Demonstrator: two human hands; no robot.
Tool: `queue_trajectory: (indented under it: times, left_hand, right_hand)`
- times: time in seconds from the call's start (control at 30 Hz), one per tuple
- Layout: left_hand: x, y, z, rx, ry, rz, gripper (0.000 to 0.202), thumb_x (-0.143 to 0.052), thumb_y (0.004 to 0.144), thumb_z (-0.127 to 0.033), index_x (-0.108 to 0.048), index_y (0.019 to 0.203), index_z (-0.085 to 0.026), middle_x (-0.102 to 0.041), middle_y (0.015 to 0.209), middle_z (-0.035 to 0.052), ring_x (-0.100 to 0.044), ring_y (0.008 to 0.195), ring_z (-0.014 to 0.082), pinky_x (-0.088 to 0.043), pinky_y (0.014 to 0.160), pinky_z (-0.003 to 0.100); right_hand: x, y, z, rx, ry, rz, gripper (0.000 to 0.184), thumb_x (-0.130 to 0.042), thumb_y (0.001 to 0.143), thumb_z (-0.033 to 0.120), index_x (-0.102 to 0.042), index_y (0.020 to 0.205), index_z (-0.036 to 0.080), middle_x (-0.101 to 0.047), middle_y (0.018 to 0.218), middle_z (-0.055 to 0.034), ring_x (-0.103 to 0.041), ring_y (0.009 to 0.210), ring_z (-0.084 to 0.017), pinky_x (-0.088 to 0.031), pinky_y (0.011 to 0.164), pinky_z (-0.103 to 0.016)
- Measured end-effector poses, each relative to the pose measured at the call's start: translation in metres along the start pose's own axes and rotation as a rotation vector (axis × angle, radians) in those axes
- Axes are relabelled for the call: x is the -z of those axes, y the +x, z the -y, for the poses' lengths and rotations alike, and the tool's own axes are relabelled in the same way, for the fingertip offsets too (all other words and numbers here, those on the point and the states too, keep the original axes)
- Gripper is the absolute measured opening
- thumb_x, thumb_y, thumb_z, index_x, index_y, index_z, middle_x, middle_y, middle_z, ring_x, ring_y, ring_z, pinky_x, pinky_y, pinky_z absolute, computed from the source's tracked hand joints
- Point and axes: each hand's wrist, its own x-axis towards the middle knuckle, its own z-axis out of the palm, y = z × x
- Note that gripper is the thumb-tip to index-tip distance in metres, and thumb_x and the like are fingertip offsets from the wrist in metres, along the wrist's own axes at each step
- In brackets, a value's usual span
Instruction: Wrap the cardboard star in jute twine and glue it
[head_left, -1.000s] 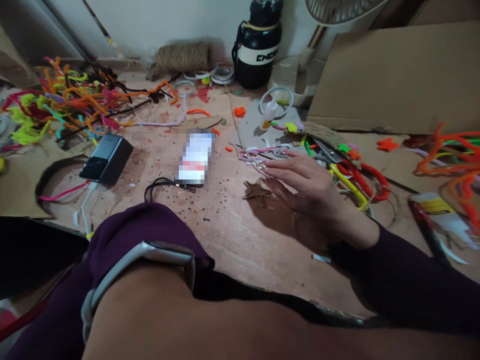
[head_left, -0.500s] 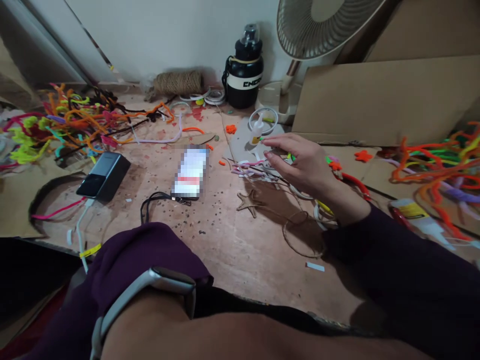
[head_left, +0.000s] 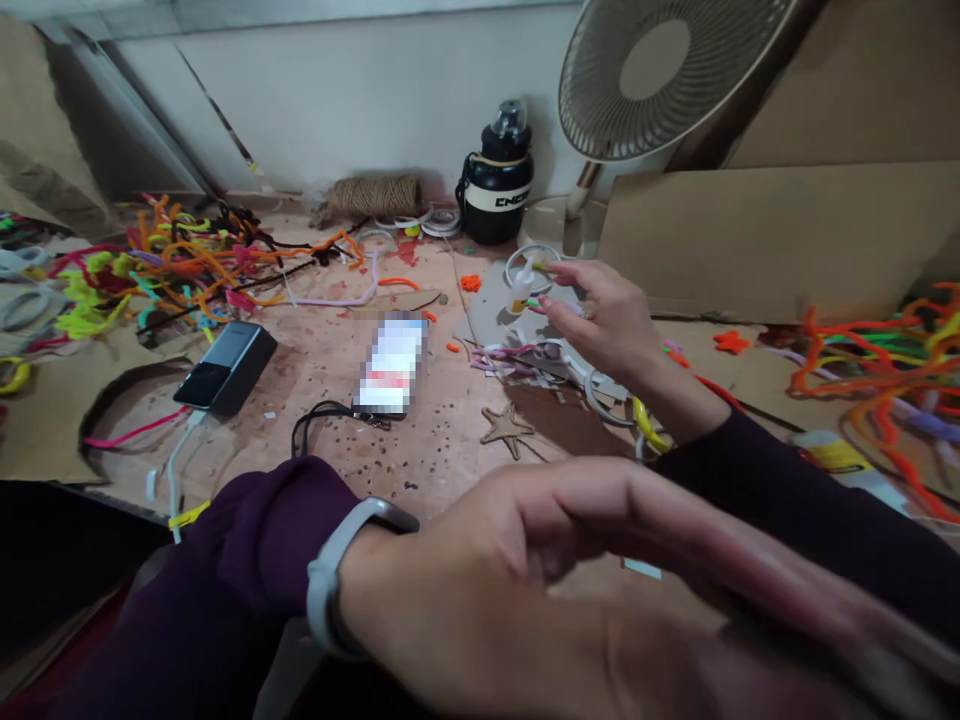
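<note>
My right hand (head_left: 604, 315) reaches over the table, its thumb and forefinger apart beside a small white dropper bottle (head_left: 519, 290) with a yellow label. The bottle stands upright; whether the fingertips touch it I cannot tell. Large and blurred in the foreground, my left hand (head_left: 510, 590) has its fingers stretched toward the lower right, with no held thing visible. A grey watch band (head_left: 330, 590) is on that wrist. Between the hands, a brown twine-covered star (head_left: 508, 430) lies on the table. The twine ring near it is now hidden behind my left hand.
A phone (head_left: 391, 365) and a power bank (head_left: 225, 368) lie to the left. Tangled pipe cleaners (head_left: 202, 255) fill the back left, with more (head_left: 862, 350) at right. A twine spool (head_left: 375, 196), black bottle (head_left: 496, 195), fan (head_left: 660, 70) and cardboard (head_left: 772, 240) line the back.
My left hand has come up into view from the bottom edge, stretching to the right. The fingers of my right hand have spread wider around the dropper bottle. The view has tilted up slightly.
</note>
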Motion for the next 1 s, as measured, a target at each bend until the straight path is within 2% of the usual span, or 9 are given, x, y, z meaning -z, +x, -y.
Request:
queue_trajectory:
  times: [0.1, 0.2, 0.3, 0.4, 0.53, 0.63, 0.73, 0.87, 1.0]
  left_hand:
    - [0.015, 0.019, 0.010, -0.084, -0.048, -0.072, 0.035, -0.070, 0.088, -0.046, -0.063, 0.069, -0.018, -0.073, 0.087, 0.0050, -0.070, 0.088, 0.0177, -0.052, 0.092, 0.034]
    - [0.030, 0.036, 0.022, -0.122, -0.047, -0.141, 0.064, -0.058, 0.091, -0.062, -0.041, 0.046, -0.019, -0.066, 0.068, 0.0049, -0.067, 0.080, 0.0177, -0.049, 0.094, 0.036]
    - [0.042, 0.045, 0.031, -0.118, -0.056, -0.249, 0.048, -0.075, 0.078, -0.059, -0.057, 0.063, -0.017, -0.067, 0.076, 0.0020, -0.063, 0.078, 0.0141, -0.048, 0.087, 0.031]
    - [0.051, 0.047, 0.035, -0.054, -0.124, -0.245, 0.039, -0.083, 0.074, -0.049, -0.064, 0.081, -0.016, -0.068, 0.082, 0.0016, -0.063, 0.079, 0.0133, -0.047, 0.085, 0.030]
    - [0.069, 0.046, 0.034, -0.057, -0.141, -0.311, 0.032, -0.080, 0.077, -0.042, -0.064, 0.082, -0.015, -0.066, 0.081, 0.0014, -0.063, 0.080, 0.0127, -0.047, 0.082, 0.028]
    - [0.086, 0.047, 0.032, -0.095, -0.066, -0.384, 0.027, -0.074, 0.083, -0.039, -0.062, 0.083, -0.015, -0.066, 0.084, 0.0014, -0.064, 0.083, 0.0127, -0.048, 0.082, 0.027]
    - [0.101, 0.046, 0.031, -0.182, 0.150, -0.444, 0.030, -0.078, 0.079, -0.029, -0.062, 0.100, -0.016, -0.067, 0.103, 0.0036, -0.063, 0.096, 0.0146, -0.048, 0.086, 0.028]
    - [0.111, 0.044, 0.035, -0.153, 0.451, -0.384, 0.053, -0.079, 0.078, -0.029, -0.055, 0.123, -0.018, -0.061, 0.125, 0.0094, -0.061, 0.108, 0.0201, -0.050, 0.086, 0.031]
    - [0.108, 0.042, 0.044, -0.050, 0.485, -0.073, 0.037, -0.071, 0.086, -0.044, -0.064, 0.107, -0.015, -0.067, 0.099, 0.0064, -0.063, 0.092, 0.0186, -0.050, 0.081, 0.032]
  right_hand:
    - [-0.007, 0.015, -0.015, -0.117, 0.059, -0.050, 0.052, -0.068, 0.082, 0.038, -0.060, 0.130, 0.020, -0.065, 0.128, -0.0146, -0.065, 0.111, -0.031, -0.053, 0.097, -0.051]
    - [-0.015, 0.032, -0.028, -0.188, 0.128, -0.036, 0.072, -0.074, 0.078, 0.046, -0.050, 0.141, 0.019, -0.059, 0.137, -0.0179, -0.062, 0.118, -0.032, -0.052, 0.097, -0.051]
    - [-0.023, 0.044, -0.035, -0.208, 0.064, 0.024, 0.087, -0.081, 0.069, 0.048, -0.048, 0.142, 0.013, -0.057, 0.139, -0.0231, -0.061, 0.119, -0.035, -0.050, 0.097, -0.054]
    - [-0.031, 0.048, -0.036, -0.198, 0.020, 0.141, 0.073, -0.081, 0.068, 0.046, -0.059, 0.129, 0.013, -0.069, 0.120, -0.0182, -0.067, 0.106, -0.032, -0.054, 0.089, -0.050]
    - [-0.041, 0.047, -0.038, -0.182, -0.008, 0.166, 0.028, -0.074, 0.076, 0.041, -0.071, 0.092, 0.018, -0.075, 0.085, -0.0072, -0.070, 0.081, -0.026, -0.055, 0.078, -0.045]
    - [-0.036, 0.044, -0.032, -0.197, -0.004, 0.109, 0.022, -0.070, 0.081, 0.043, -0.068, 0.080, 0.021, -0.074, 0.080, -0.0059, -0.069, 0.076, -0.025, -0.055, 0.073, -0.043]
    - [-0.012, 0.032, -0.008, -0.168, 0.106, 0.038, 0.021, -0.070, 0.082, 0.047, -0.068, 0.084, 0.026, -0.074, 0.084, -0.0039, -0.070, 0.077, -0.023, -0.057, 0.071, -0.041]
    - [0.029, 0.002, 0.042, -0.136, 0.282, 0.132, 0.025, -0.072, 0.082, 0.051, -0.071, 0.090, 0.027, -0.075, 0.089, -0.0024, -0.071, 0.081, -0.023, -0.058, 0.070, -0.038]
    - [0.043, -0.034, 0.073, -0.080, 0.257, 0.225, 0.025, -0.070, 0.084, 0.050, -0.070, 0.087, 0.026, -0.075, 0.091, -0.0016, -0.071, 0.083, -0.023, -0.059, 0.074, -0.037]
